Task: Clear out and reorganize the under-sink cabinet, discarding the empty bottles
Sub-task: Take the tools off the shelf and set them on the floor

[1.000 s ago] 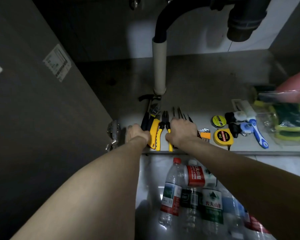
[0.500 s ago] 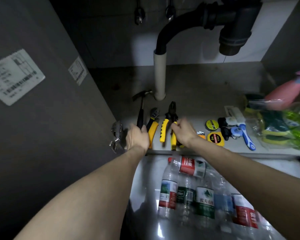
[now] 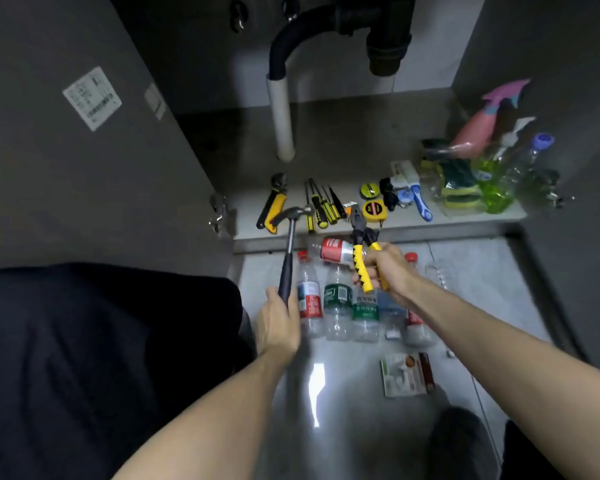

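My left hand (image 3: 278, 323) grips the black handle of a claw hammer (image 3: 290, 237), its steel head raised in front of the cabinet's front edge. My right hand (image 3: 385, 271) holds yellow-and-black pliers (image 3: 361, 258) by the handles, jaws pointing toward the cabinet. Both tools hang above several clear plastic bottles (image 3: 336, 306) lying in a row on the floor. On the cabinet floor (image 3: 343, 140) remain a yellow adjustable wrench (image 3: 272, 206), several screwdrivers (image 3: 321, 206) and two tape measures (image 3: 373, 207).
A white drain pipe (image 3: 281, 116) stands at the cabinet's middle under black plumbing. Sponges in a bag (image 3: 458, 188), a pink spray bottle (image 3: 482, 126) and a green bottle (image 3: 496, 185) crowd the right side. The open door (image 3: 84, 150) is at left. A small packet (image 3: 407, 375) lies on the floor.
Both hands lifted off the cabinet floor and pulled back toward me, the left carrying the hammer, the right carrying the pliers. The view has backed away and tilted down.
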`<move>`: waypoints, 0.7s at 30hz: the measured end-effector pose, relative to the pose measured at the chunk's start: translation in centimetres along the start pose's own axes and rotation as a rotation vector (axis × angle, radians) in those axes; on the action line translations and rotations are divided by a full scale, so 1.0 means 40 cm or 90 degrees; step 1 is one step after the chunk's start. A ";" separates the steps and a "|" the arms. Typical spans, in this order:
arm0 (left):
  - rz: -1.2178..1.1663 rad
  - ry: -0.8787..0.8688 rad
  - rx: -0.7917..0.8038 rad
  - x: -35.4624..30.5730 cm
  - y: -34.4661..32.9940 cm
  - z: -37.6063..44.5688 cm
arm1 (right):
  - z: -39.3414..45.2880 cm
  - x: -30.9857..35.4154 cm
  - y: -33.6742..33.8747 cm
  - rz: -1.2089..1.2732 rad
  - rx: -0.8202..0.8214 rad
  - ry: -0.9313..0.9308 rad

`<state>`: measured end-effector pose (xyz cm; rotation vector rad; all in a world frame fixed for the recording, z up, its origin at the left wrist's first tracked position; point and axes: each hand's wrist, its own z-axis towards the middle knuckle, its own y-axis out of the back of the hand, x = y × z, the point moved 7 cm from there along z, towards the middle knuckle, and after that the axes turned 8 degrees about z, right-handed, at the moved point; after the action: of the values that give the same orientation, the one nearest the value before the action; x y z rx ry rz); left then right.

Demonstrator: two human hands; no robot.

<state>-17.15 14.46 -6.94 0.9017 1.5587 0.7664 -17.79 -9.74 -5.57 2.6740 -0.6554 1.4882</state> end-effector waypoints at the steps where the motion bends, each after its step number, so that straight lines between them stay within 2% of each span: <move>1: 0.015 -0.009 0.030 0.024 -0.027 -0.056 | -0.024 -0.026 0.019 -0.012 -0.014 -0.006; 7: 0.040 0.021 0.185 0.168 -0.159 -0.365 | -0.162 -0.247 0.087 0.006 -0.060 -0.058; 11: 0.063 0.065 0.273 0.251 -0.211 -0.524 | -0.274 -0.431 0.119 0.013 -0.136 -0.102; 16: 0.091 0.135 0.301 0.303 -0.248 -0.479 | -0.359 -0.599 0.108 -0.075 -0.148 -0.206; 21: 0.079 0.267 0.290 0.347 -0.268 -0.466 | -0.361 -0.619 0.077 -0.172 -0.097 -0.230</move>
<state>-38.25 21.13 -19.81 1.2316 2.1160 0.7310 -41.99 -0.82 -18.43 2.7928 -0.3732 0.8668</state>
